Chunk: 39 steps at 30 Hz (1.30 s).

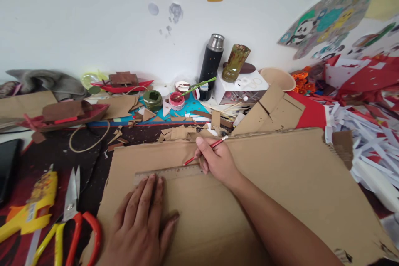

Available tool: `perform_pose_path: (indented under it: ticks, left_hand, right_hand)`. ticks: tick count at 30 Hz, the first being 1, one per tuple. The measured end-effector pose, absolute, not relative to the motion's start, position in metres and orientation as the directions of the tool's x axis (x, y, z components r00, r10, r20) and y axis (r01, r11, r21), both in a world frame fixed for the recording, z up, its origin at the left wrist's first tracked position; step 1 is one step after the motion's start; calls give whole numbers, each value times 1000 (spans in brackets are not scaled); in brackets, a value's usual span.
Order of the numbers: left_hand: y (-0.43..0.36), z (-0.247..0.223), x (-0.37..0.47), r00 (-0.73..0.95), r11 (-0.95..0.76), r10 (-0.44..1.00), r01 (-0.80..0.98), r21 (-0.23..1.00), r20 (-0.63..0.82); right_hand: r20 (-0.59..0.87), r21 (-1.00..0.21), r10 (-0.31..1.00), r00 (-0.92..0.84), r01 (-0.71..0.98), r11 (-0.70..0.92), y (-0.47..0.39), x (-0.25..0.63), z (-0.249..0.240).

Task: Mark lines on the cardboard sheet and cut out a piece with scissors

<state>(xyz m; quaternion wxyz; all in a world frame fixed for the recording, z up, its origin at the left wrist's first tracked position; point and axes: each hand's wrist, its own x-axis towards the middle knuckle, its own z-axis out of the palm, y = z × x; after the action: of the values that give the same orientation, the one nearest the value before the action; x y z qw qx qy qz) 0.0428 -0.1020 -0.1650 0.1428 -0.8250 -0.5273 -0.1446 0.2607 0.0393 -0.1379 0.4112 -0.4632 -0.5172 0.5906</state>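
Observation:
A large sheet of brown cardboard (296,174) lies flat in front of me. Across its upper left part lies a clear ruler (177,171). My left hand (141,216) is stretched out flat, its fingertips pressing on the ruler's left part and the palm over the cardboard. My right hand (216,160) is closed around a red pencil (205,151), whose tip points down-left to just above the ruler's upper edge. The side of that hand rests by the ruler's right end. Whether the tip touches the cardboard, I cannot tell.
Scissors (73,199) and a yellow glue gun (37,203) lie left of the cardboard. Two model boats (75,112), paint jars (152,99), cardboard scraps (179,133) and a black flask (212,62) stand along the wall. Shredded paper (368,141) is heaped at right.

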Motion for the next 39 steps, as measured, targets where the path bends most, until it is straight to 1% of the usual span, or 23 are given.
perform_pose_path:
  ticks: [21,28,39]
  left_hand:
    - [-101,-163,43,403,-409,837,910,-65,370]
    - [-102,-166,43,370,-376,853,925,-59,367]
    - [-101,-165,44,386,-394,845,917,-56,370]
  right_hand:
    - [-126,-992,962,-243,53,-116,38,261,-131]
    - [-129,-991,961,-244,70,-116,38,261,-131]
    - [-126,-990,962,-244,89,-107,37,261,-130]
